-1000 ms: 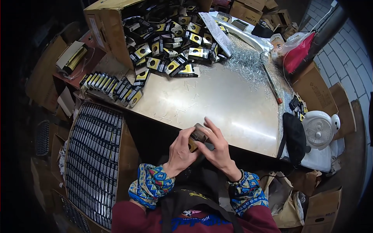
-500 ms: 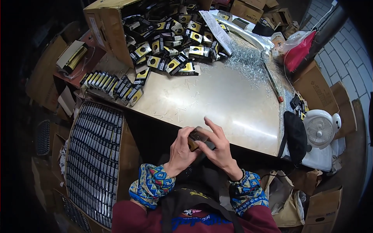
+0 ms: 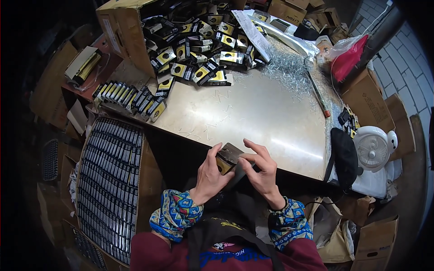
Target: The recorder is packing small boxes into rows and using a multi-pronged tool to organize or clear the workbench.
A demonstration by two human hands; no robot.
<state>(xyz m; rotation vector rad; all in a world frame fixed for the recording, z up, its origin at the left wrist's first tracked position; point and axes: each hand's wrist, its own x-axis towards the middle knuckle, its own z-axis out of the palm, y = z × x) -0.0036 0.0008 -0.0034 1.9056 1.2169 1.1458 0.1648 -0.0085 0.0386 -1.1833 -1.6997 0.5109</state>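
Note:
Just off the near edge of the table, my left hand grips a small black-and-yellow cardboard box between thumb and fingers. The box is tilted, with its dark grey upper face turned up. My right hand is at its right side, the thumb and a bent finger pinching at its edge while the index finger stretches away. A greyish flap or strip shows below the right thumb; I cannot make out which. Beyond my hands, a few thin bent wires lie on the metal-topped table.
A heap of similar boxes spills from a large carton at the back left. Stacked boxes line the left edge, above a packed carton. Loose wire pieces, a rod, a black pouch and a white fan are rightward.
My right hand has shifted slightly right and down, its index finger bending lower. More of the box's upper face and yellow side now shows in my left hand.

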